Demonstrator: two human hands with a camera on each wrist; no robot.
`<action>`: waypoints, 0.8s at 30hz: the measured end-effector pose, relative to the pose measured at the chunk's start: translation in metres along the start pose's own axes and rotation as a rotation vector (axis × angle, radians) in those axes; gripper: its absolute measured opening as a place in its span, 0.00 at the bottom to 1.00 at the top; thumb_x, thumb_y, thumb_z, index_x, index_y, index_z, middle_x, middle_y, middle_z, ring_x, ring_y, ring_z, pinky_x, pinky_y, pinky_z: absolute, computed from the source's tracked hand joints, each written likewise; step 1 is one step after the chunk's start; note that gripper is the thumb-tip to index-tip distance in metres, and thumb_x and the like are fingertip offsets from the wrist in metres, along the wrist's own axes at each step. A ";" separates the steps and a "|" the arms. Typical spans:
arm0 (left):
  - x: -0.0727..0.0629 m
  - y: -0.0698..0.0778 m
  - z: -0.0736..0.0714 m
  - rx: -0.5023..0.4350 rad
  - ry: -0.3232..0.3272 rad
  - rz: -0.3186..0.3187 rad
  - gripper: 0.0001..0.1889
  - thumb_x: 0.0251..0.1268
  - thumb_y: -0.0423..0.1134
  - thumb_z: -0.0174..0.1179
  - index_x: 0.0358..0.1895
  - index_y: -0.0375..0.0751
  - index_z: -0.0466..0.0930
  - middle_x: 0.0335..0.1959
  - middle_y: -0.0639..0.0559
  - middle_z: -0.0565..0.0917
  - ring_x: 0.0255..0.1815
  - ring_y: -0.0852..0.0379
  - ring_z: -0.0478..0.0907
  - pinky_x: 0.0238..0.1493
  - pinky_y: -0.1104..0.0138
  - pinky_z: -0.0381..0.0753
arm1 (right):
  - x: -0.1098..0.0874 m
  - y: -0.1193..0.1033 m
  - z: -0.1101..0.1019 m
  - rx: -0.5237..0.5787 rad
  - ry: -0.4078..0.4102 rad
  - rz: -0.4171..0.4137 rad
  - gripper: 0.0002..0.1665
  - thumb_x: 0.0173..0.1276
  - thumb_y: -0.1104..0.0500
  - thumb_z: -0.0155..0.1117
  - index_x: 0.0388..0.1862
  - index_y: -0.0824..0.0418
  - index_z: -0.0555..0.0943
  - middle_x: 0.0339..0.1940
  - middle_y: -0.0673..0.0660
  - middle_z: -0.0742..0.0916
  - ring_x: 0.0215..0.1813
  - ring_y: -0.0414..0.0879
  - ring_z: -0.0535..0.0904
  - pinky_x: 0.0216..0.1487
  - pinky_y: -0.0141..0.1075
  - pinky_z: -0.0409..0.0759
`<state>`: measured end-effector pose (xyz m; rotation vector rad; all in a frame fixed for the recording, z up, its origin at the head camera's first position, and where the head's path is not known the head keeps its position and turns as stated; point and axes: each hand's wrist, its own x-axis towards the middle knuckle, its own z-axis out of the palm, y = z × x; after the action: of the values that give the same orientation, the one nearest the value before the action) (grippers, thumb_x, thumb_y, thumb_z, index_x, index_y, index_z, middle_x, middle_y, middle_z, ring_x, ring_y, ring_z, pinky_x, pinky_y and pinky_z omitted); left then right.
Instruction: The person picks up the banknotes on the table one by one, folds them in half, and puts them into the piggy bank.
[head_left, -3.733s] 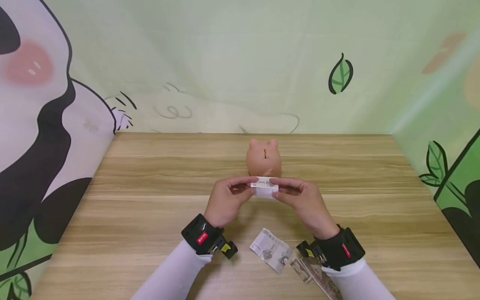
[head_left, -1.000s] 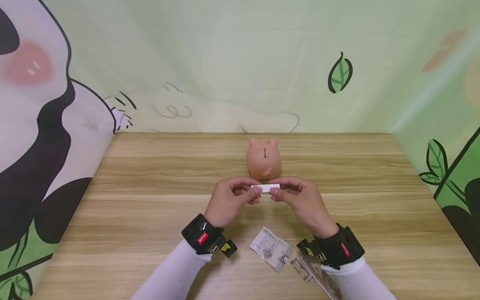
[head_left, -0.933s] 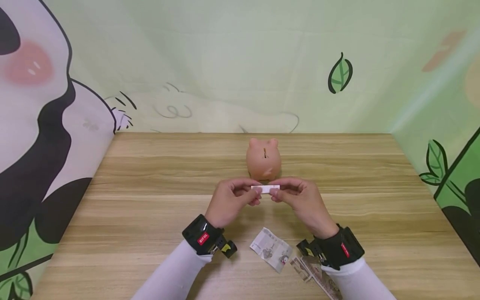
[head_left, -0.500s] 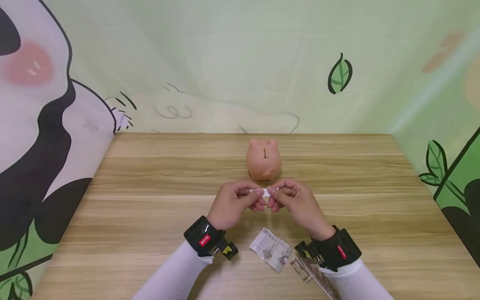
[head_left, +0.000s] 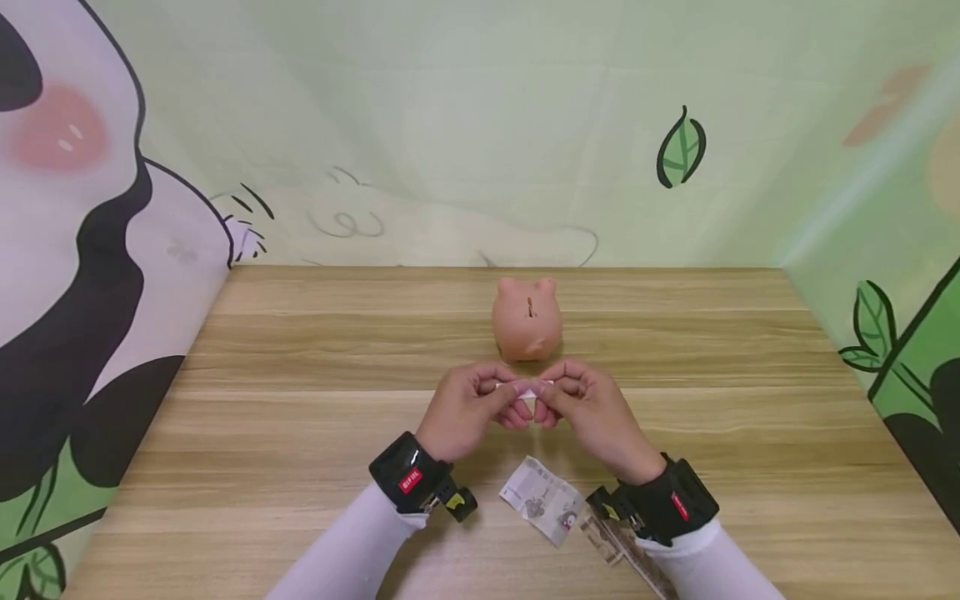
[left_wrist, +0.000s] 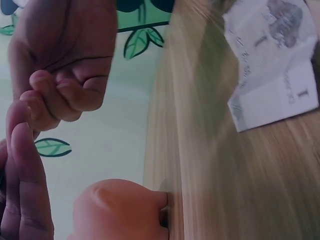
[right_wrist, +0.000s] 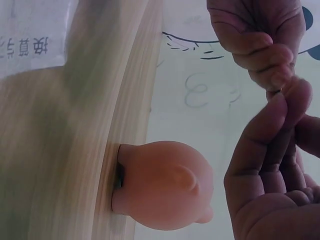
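My left hand point(head_left: 461, 412) and right hand point(head_left: 600, 421) meet in front of the piggy bank. Between their thumbs and fingers they pinch a small folded banknote point(head_left: 528, 394), of which only a thin white strip shows in the head view. Both wrist views hide the note behind curled fingers point(right_wrist: 270, 127). The pink piggy bank point(head_left: 527, 333) stands upright just beyond the hands, its coin slot on top facing up. Nearer to me, an unfolded, creased banknote point(head_left: 542, 502) lies flat on the table.
Brown banknotes point(head_left: 602, 540) lie by the right wrist, partly covered by its black wrist camera point(head_left: 663, 500). The wooden table point(head_left: 300, 333) runs back to a green cartoon-printed cloth backdrop point(head_left: 465, 125).
The banknote, a wider folded piece at first, is now folded down to a narrow strip. Both hands have come closer together and slightly nearer to me. The piggy bank and loose notes stay put.
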<state>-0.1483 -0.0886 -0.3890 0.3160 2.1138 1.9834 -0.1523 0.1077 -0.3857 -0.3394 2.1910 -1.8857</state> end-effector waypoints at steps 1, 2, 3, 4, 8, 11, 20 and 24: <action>0.000 0.001 -0.001 -0.010 0.003 -0.008 0.08 0.76 0.34 0.61 0.44 0.33 0.86 0.30 0.41 0.90 0.28 0.55 0.89 0.38 0.53 0.91 | 0.000 -0.001 -0.001 0.003 -0.005 0.007 0.10 0.77 0.62 0.62 0.43 0.70 0.80 0.24 0.52 0.86 0.27 0.42 0.82 0.36 0.34 0.85; 0.000 0.001 -0.001 -0.017 0.010 -0.017 0.08 0.75 0.34 0.62 0.44 0.33 0.86 0.29 0.41 0.90 0.28 0.54 0.89 0.38 0.54 0.91 | 0.000 -0.002 -0.001 0.007 -0.010 0.016 0.10 0.78 0.61 0.62 0.43 0.70 0.80 0.25 0.52 0.87 0.28 0.42 0.83 0.37 0.35 0.85; 0.000 0.002 -0.002 -0.023 0.020 -0.027 0.07 0.74 0.34 0.63 0.43 0.33 0.87 0.29 0.41 0.91 0.27 0.54 0.89 0.37 0.55 0.91 | 0.000 -0.002 -0.002 0.011 -0.014 0.022 0.10 0.78 0.62 0.61 0.44 0.70 0.80 0.26 0.51 0.87 0.28 0.42 0.84 0.38 0.35 0.86; 0.001 0.002 -0.002 -0.031 0.032 -0.032 0.07 0.73 0.34 0.64 0.43 0.33 0.87 0.29 0.42 0.91 0.27 0.54 0.89 0.36 0.56 0.91 | 0.000 -0.003 -0.002 0.018 -0.021 0.027 0.10 0.78 0.62 0.60 0.44 0.71 0.79 0.26 0.52 0.88 0.29 0.42 0.84 0.39 0.35 0.87; 0.001 0.003 -0.004 -0.046 0.063 -0.039 0.08 0.71 0.36 0.66 0.42 0.32 0.89 0.28 0.42 0.91 0.26 0.54 0.89 0.36 0.57 0.91 | 0.000 -0.005 -0.006 0.024 -0.046 0.025 0.11 0.80 0.63 0.57 0.46 0.73 0.79 0.29 0.54 0.88 0.32 0.42 0.86 0.41 0.36 0.88; 0.002 0.003 -0.007 -0.061 0.036 -0.024 0.10 0.74 0.36 0.64 0.44 0.29 0.87 0.32 0.39 0.91 0.30 0.53 0.90 0.38 0.56 0.91 | 0.000 -0.007 -0.008 0.014 -0.051 0.034 0.11 0.80 0.62 0.57 0.46 0.73 0.79 0.30 0.54 0.88 0.33 0.44 0.86 0.42 0.37 0.88; 0.002 0.002 -0.012 -0.073 -0.056 -0.026 0.10 0.78 0.33 0.57 0.48 0.28 0.84 0.41 0.34 0.91 0.38 0.51 0.92 0.45 0.56 0.91 | 0.001 -0.009 -0.014 0.024 0.043 0.060 0.11 0.78 0.61 0.61 0.46 0.70 0.80 0.28 0.50 0.89 0.31 0.43 0.87 0.40 0.36 0.88; 0.009 -0.003 -0.008 -0.097 -0.018 -0.045 0.11 0.77 0.34 0.59 0.48 0.26 0.84 0.39 0.34 0.91 0.36 0.53 0.91 0.45 0.54 0.91 | 0.003 -0.009 -0.012 0.019 0.107 0.058 0.13 0.78 0.61 0.63 0.49 0.73 0.81 0.28 0.51 0.89 0.31 0.41 0.86 0.40 0.34 0.88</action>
<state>-0.1591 -0.0942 -0.3915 0.2657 1.9882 2.0418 -0.1587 0.1169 -0.3749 -0.1735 2.2229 -1.9347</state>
